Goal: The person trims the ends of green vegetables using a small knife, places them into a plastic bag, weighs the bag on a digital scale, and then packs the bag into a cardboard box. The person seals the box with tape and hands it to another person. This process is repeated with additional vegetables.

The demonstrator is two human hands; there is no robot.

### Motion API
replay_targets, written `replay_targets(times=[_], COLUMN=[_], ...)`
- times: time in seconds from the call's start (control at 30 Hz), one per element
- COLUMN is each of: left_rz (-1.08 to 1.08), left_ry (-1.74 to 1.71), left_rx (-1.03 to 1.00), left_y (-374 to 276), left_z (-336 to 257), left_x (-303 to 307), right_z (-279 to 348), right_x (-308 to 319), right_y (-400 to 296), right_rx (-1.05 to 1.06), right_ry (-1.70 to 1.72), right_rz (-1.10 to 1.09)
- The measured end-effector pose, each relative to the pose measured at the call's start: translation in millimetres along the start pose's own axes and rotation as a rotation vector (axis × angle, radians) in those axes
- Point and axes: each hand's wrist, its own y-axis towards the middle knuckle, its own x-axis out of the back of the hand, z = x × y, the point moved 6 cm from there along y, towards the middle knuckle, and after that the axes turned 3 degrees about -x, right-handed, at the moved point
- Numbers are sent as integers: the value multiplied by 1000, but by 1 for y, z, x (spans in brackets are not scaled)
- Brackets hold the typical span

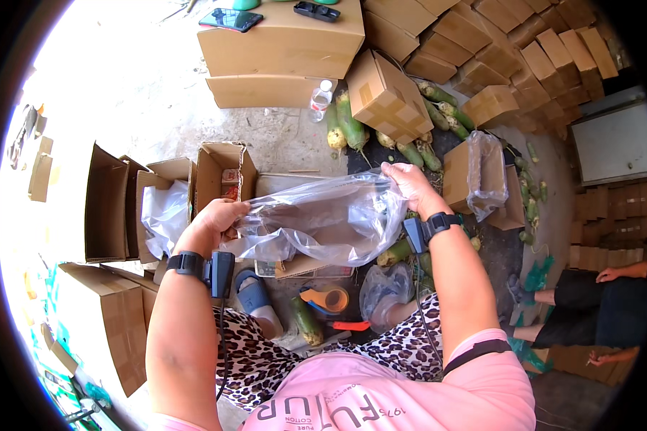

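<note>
Both my hands stretch a clear plastic bag [323,237] wide over an open cardboard box, its mouth spread between them. My left hand [218,218] grips the bag's left edge. At its upper right edge, my right hand [410,183] pinches the plastic. Through the film the box is partly seen; its flap [301,266] shows below. Near my feet lie a green radish [306,322], an orange and blue tape dispenser [326,299] and a red-orange handled tool [351,326]. Long green radishes [349,121] lie on the ground beyond my right hand.
Open cartons [108,202] stand at the left, one holding white plastic [167,215]. A bag-lined carton [485,172] is at the right. A water bottle [320,101] stands by a large box [280,48] bearing a phone [232,20]. Another person [598,307] stands at the far right.
</note>
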Motion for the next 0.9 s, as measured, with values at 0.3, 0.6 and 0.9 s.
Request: replay_targets(times=[0.3, 0.6, 0.9], left_rz=[-182, 17, -444], left_ry=[525, 968, 1402], left_rx=[-122, -1101, -1024], left_y=[8, -124, -118], left_z=[23, -43, 3], left_x=[19, -112, -125], right_z=[-38, 27, -27], right_x=[42, -99, -66], right_y=[16, -179, -163], right_rx=[110, 1061, 1061], right_ry=[-858, -1368, -1428], right_rz=[-451, 102, -372])
